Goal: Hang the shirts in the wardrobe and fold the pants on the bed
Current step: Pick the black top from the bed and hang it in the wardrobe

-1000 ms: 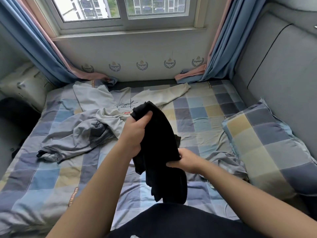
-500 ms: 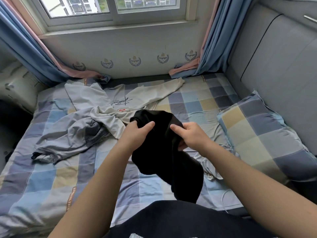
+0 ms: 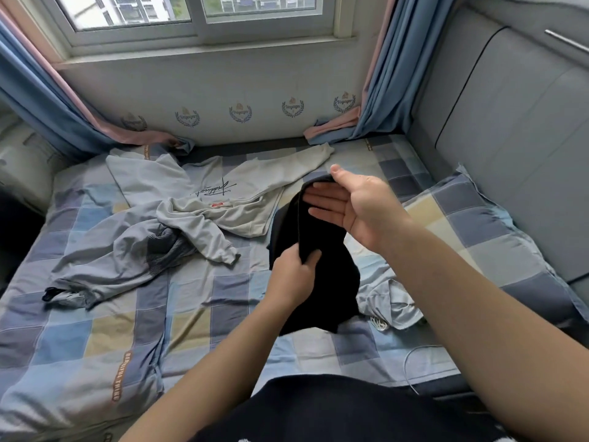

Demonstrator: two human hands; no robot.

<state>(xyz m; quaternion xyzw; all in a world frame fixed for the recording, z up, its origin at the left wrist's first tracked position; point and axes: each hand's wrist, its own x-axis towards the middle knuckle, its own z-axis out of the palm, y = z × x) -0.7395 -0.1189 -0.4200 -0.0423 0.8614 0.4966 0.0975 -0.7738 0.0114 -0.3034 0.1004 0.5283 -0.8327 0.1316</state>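
Figure: the wearer's body. A dark, near-black top [image 3: 350,409] is worn on the torso, and small white markings [image 3: 243,439] are seen at its lower edge. Above the top, both forearms are shown bare, uncovered by sleeves, ending in the bare left hand [image 3: 291,275] and right hand [image 3: 357,205].

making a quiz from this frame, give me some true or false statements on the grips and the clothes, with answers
1. The left grip holds the black garment. True.
2. The right grip is a closed fist. False: its fingers are straight, against the garment's top.
3. A pale grey shirt with script lettering lies on the bed. True.
4. The checked pillow lies on the person's left. False: it is on their right, by the headboard.
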